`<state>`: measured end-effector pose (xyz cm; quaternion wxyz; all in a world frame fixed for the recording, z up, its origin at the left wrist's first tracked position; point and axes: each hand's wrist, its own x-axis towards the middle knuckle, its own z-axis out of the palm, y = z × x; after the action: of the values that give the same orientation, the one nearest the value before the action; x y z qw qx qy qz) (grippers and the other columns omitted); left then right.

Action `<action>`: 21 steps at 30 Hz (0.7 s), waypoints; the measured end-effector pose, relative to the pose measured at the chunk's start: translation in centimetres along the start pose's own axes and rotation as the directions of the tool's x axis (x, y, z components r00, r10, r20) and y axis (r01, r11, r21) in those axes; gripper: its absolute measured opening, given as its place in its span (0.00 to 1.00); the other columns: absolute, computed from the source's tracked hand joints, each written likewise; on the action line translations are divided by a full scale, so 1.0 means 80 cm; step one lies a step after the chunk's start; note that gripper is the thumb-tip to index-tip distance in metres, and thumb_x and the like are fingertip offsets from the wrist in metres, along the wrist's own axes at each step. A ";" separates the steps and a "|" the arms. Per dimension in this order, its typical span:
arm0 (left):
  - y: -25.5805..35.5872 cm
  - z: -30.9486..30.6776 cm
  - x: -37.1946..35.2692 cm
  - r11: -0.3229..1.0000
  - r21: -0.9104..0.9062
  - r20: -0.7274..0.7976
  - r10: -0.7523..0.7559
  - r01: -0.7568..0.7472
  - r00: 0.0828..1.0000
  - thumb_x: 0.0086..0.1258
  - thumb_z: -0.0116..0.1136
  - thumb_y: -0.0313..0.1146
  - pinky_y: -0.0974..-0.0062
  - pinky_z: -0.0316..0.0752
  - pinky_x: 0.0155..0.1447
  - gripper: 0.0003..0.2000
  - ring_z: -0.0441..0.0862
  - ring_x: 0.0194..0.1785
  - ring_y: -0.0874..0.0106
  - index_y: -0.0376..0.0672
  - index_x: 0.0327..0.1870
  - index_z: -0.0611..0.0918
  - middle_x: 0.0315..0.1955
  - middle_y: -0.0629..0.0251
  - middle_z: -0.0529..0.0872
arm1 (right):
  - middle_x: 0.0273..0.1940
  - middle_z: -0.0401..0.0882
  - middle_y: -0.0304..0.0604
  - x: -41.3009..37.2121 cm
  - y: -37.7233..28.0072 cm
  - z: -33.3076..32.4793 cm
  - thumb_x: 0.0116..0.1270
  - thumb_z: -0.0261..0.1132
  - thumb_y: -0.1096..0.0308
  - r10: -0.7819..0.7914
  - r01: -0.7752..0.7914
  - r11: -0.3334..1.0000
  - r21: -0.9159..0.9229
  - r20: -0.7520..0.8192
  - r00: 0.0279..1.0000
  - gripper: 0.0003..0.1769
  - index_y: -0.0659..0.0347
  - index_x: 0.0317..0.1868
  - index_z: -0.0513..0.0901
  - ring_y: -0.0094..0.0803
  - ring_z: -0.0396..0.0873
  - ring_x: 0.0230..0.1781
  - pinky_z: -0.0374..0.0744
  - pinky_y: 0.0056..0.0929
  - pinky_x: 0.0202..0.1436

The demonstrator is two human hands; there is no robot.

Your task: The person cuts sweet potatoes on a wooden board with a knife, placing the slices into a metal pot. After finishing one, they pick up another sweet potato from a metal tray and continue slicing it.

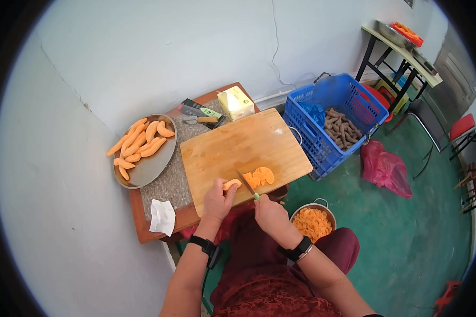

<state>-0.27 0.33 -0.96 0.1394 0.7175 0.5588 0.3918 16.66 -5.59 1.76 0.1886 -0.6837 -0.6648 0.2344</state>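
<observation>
My left hand (217,199) is closed around a peeled sweet potato (230,184) near the front edge of the wooden cutting board (222,150). In my right hand (271,215) is the green handle of a knife (245,181). Its blade stands at the cut end of the sweet potato, beside a small group of orange slices (261,177) lying to the right. Several whole peeled sweet potatoes (137,141) rest on a round metal tray (164,161) at the left. Below the board, a metal pot (333,217) holds many cut orange pieces.
Behind the board are a tissue box (237,103) and a peeler-like tool (200,120). A crumpled tissue (162,217) lies at the table's front left corner. On the floor stand a blue crate (316,138) of unpeeled roots and a pink plastic bag (383,169).
</observation>
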 end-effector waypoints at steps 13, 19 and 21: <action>0.006 0.000 0.002 0.998 -0.022 -0.148 0.060 -0.064 0.987 0.68 0.62 0.41 0.65 0.77 0.34 0.11 0.82 0.32 0.57 0.43 0.38 0.80 0.29 0.57 0.83 | 0.22 0.80 0.59 -0.009 0.003 -0.007 0.73 0.53 0.60 -0.008 0.008 1.000 -0.012 -0.068 0.998 0.14 0.64 0.35 0.72 0.56 0.82 0.25 0.80 0.51 0.29; 0.007 -0.001 0.004 0.987 0.039 -0.089 0.158 -0.156 0.983 0.62 0.66 0.38 0.65 0.76 0.36 0.10 0.80 0.33 0.58 0.42 0.35 0.79 0.29 0.58 0.81 | 0.23 0.80 0.58 -0.013 0.005 -0.022 0.73 0.54 0.60 0.015 -0.014 1.000 0.011 -0.083 0.996 0.14 0.64 0.35 0.72 0.56 0.82 0.25 0.80 0.50 0.28; 0.008 -0.004 0.003 0.976 0.041 -0.075 0.217 -0.214 0.973 0.61 0.67 0.35 0.66 0.75 0.35 0.10 0.79 0.32 0.59 0.41 0.35 0.80 0.28 0.58 0.80 | 0.22 0.80 0.58 -0.015 0.006 -0.017 0.73 0.54 0.60 0.004 -0.002 1.000 0.020 -0.099 0.995 0.14 0.64 0.35 0.72 0.56 0.82 0.25 0.80 0.50 0.28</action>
<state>-0.03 0.27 -0.28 0.0621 0.7601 0.4892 0.4232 17.87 -6.76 2.70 0.2279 -0.6936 -0.6513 0.2069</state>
